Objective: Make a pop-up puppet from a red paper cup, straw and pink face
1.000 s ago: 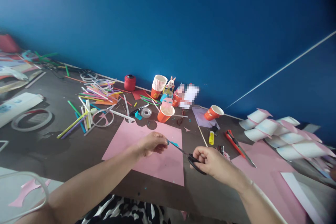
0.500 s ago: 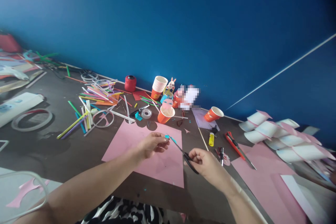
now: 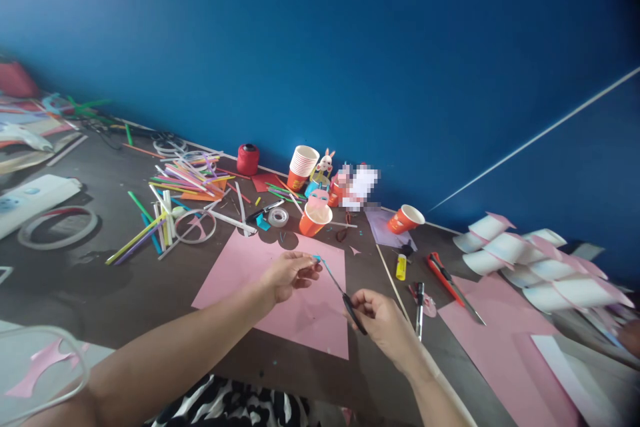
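Note:
Above the pink sheet [image 3: 310, 320], my left hand [image 3: 290, 276] pinches a tiny blue piece [image 3: 317, 259] between thumb and fingertips. My right hand [image 3: 373, 317] is wrapped round the dark handles of a pair of scissors [image 3: 336, 282]. The blades point up and left, their tips at the blue piece. How far apart the blades are is too small to tell. Just beyond the sheet stands an orange paper cup [image 3: 315, 221] with a pink paper figure [image 3: 319, 197] on its rim.
Coloured straws [image 3: 187, 177], a tape roll [image 3: 278, 217] and stacked cups [image 3: 303, 167] lie beyond and left. To the right are a yellow glue stick [image 3: 401, 267], a marker [image 3: 420, 310], a red cutter [image 3: 445, 277] and white paper rolls [image 3: 537, 260]. A blue wall rises behind.
My right hand and the scissors have moved slightly left, and the blades now look narrower. The bit of blue by the blades has shrunk from view. My left hand has barely moved.

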